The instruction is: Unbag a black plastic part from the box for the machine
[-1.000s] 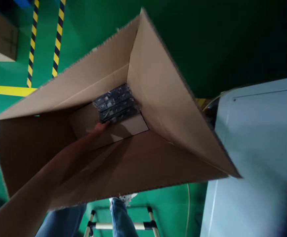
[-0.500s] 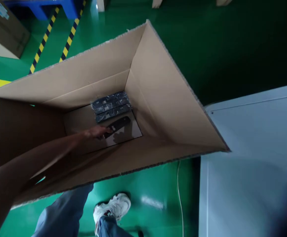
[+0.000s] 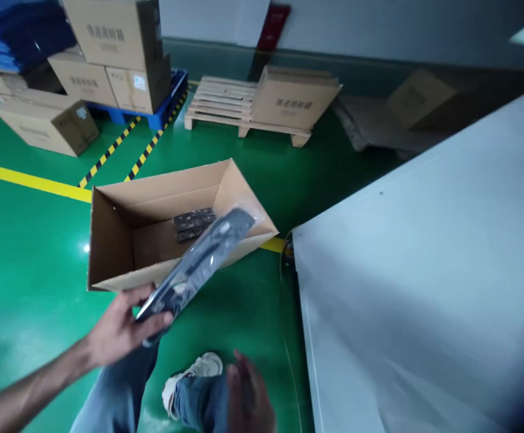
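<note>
My left hand (image 3: 129, 328) grips the near end of a long dark part in clear plastic wrap (image 3: 203, 264), held up slantwise in front of the open cardboard box (image 3: 153, 183). Inside that box, several dark wrapped parts (image 3: 192, 224) lie side by side on the bottom. My right hand (image 3: 248, 391) is low in the view near my leg, blurred, with its fingers apart and nothing seen in them; it does not touch the part.
To the right stands a large pale grey panel (image 3: 401, 270). Behind are a wooden pallet (image 3: 221, 102) with cartons (image 3: 293, 102), a blue pallet (image 3: 156, 120) with stacked boxes (image 3: 108, 33), and another box (image 3: 47, 123) on the green floor. A thin cable runs beside the panel.
My left hand has come up out of the box with the long wrapped part. My right hand has entered the view. The head view has risen and widened, showing the pallets behind.
</note>
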### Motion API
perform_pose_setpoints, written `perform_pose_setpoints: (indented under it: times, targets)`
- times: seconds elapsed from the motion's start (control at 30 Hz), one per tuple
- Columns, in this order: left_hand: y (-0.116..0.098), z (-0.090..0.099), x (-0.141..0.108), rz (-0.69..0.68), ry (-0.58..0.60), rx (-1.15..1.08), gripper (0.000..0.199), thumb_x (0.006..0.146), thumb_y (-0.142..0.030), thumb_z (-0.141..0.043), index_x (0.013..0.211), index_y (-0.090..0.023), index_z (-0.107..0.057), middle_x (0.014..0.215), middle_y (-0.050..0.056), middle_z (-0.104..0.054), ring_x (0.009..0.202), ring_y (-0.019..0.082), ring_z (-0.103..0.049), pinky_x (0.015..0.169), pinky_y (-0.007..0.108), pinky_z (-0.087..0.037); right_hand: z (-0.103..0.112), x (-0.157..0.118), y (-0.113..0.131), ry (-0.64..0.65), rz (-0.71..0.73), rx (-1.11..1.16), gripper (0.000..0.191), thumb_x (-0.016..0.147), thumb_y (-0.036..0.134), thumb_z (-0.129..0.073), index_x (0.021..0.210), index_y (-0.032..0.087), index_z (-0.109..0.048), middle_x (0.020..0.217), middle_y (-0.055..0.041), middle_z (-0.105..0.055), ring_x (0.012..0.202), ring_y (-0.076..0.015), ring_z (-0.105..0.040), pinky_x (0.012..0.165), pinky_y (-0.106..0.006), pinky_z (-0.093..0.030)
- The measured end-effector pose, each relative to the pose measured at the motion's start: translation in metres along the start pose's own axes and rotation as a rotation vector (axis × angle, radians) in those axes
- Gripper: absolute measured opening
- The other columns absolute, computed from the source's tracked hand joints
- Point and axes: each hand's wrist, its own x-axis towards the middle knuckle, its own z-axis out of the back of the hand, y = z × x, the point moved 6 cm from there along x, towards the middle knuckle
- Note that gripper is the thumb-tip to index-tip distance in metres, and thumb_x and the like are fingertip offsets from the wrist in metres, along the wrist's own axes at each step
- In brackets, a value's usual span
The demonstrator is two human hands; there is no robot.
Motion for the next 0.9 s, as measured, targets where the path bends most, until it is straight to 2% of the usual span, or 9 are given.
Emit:
perform_pose_setpoints:
  times: [0.1, 0.17, 0.23, 0.3, 0.4, 0.53, 0.63, 0.73, 0.9]
  targets:
    - [0.016, -0.033, -0.090, -0.040, 0.000, -0.065, 0.044, 0.096, -0.056, -0.067, 0.073, -0.019, -0.060, 0.067, -0.001, -0.055, 0.061, 0.013, -0.050, 0.055, 0.023, -0.040, -0.001, -0.009, 0.069, 0.128, -0.007, 0.420, 0.054, 0.099, 0.054, -0.063, 0.144, 0.024, -0.061, 0.116, -0.0125, -0.080, 0.100, -0.0298, -0.081, 0.084, -0.044, -0.069]
    - [0.029, -0.053, -0.139, -0.022, 0.017, -0.087, 0.043, 0.096, -0.056, -0.067, 0.075, -0.019, -0.063, 0.070, 0.000, -0.059, 0.063, 0.014, -0.054, 0.058, 0.024, -0.044, -0.005, -0.025, 0.107, 0.178, -0.013, 0.581, 0.065, 0.095, 0.053, -0.069, 0.151, 0.023, -0.055, 0.127, -0.0136, -0.078, 0.110, -0.0286, -0.078, 0.093, -0.044, -0.066]
    - [0.040, -0.069, -0.177, 0.003, 0.094, -0.132, 0.039, 0.093, -0.059, -0.071, 0.091, -0.020, -0.072, 0.086, 0.005, -0.071, 0.078, 0.019, -0.066, 0.072, 0.027, -0.055, -0.007, -0.048, 0.128, 0.153, -0.057, 0.616, 0.060, 0.095, 0.047, -0.072, 0.148, 0.023, -0.057, 0.123, -0.0120, -0.079, 0.105, -0.0251, -0.078, 0.090, -0.039, -0.066]
    - [0.049, -0.078, -0.203, 0.041, 0.187, -0.231, 0.055, 0.084, -0.067, -0.077, 0.117, -0.022, -0.075, 0.115, 0.011, -0.076, 0.108, 0.030, -0.070, 0.097, 0.038, -0.059, -0.005, -0.076, 0.136, 0.123, -0.074, 0.596, 0.052, 0.096, 0.042, -0.071, 0.144, 0.022, -0.060, 0.120, -0.0113, -0.080, 0.100, -0.0228, -0.078, 0.086, -0.036, -0.066]
    - [0.061, -0.081, -0.226, 0.204, 0.238, -0.436, 0.088, 0.074, -0.079, -0.079, 0.141, -0.024, -0.068, 0.148, 0.015, -0.064, 0.144, 0.040, -0.053, 0.122, 0.053, -0.046, 0.001, -0.112, 0.137, 0.140, 0.008, 0.543, 0.045, 0.099, 0.036, -0.068, 0.141, 0.021, -0.062, 0.122, -0.0130, -0.080, 0.103, -0.0233, -0.079, 0.086, -0.035, -0.067]
    - [0.051, -0.085, -0.239, 0.344, 0.204, -0.593, 0.086, 0.075, -0.088, -0.069, 0.133, -0.025, -0.075, 0.142, 0.014, -0.069, 0.143, 0.042, -0.054, 0.126, 0.057, -0.041, 0.016, -0.135, 0.137, 0.181, 0.152, 0.436, 0.041, 0.102, 0.029, -0.063, 0.142, 0.022, -0.060, 0.122, -0.0127, -0.080, 0.105, -0.0229, -0.080, 0.085, -0.033, -0.068]
    - [0.038, -0.087, -0.244, 0.332, 0.125, -0.625, 0.087, 0.073, -0.091, -0.068, 0.127, -0.023, -0.078, 0.131, 0.014, -0.074, 0.137, 0.042, -0.058, 0.122, 0.055, -0.046, 0.029, -0.139, 0.143, 0.180, 0.228, 0.340, 0.039, 0.103, 0.026, -0.060, 0.142, 0.023, -0.061, 0.118, -0.0114, -0.081, 0.102, -0.0226, -0.080, 0.086, -0.033, -0.068]
    - [0.036, -0.088, -0.254, 0.354, 0.065, -0.647, 0.088, 0.073, -0.091, -0.068, 0.127, -0.022, -0.077, 0.126, 0.013, -0.075, 0.128, 0.040, -0.063, 0.110, 0.051, -0.056, 0.046, -0.139, 0.151, 0.087, 0.305, 0.243, 0.041, 0.102, 0.026, -0.061, 0.143, 0.023, -0.061, 0.120, -0.0125, -0.079, 0.101, -0.0228, -0.079, 0.087, -0.036, -0.067]
    - [0.027, -0.092, -0.268, 0.315, 0.207, -0.642, 0.091, 0.076, -0.094, -0.062, 0.126, -0.019, -0.073, 0.102, 0.014, -0.076, 0.093, 0.032, -0.072, 0.079, 0.042, -0.062, 0.073, -0.139, 0.160, -0.139, 0.324, 0.212, 0.034, 0.096, 0.032, -0.071, 0.128, 0.023, -0.063, 0.114, -0.0103, -0.072, 0.094, -0.0198, -0.073, 0.086, -0.037, -0.065]
